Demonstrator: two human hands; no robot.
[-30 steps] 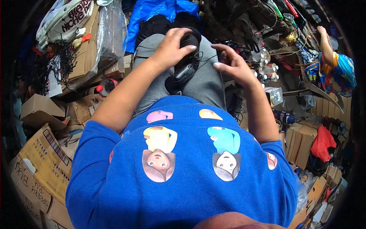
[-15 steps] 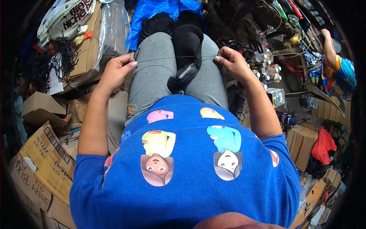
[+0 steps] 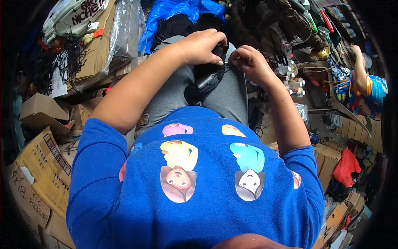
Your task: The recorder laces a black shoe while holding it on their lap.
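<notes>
A black shoe-like item [image 3: 206,83] with a shiny panel rests between my thighs, on grey trousers [image 3: 168,89]. My left hand [image 3: 203,47] arches over its upper part, fingers curled and thumb bent in, apparently gripping it. That hand hides much of the item. Close on its right, my right hand [image 3: 251,62] has thumb and forefinger pinched together. A thin pale strand [image 3: 226,63] shows in the small gap between the left thumb and the right fingertips; whether it is thread or a needle is too fine to tell.
Cardboard boxes [image 3: 43,114] and a bundle of black cords [image 3: 76,62] lie at my left. A blue plastic sheet [image 3: 151,20] is ahead. Several small clear bottles [image 3: 295,85] stand at right, near a red bag [image 3: 347,168]. Another person's arm [image 3: 360,70] shows at far right.
My left hand has moved right and forward from beside the left thigh to over the black item. The dark thread stretched between my hands no longer shows stretched. My right hand stays near its place.
</notes>
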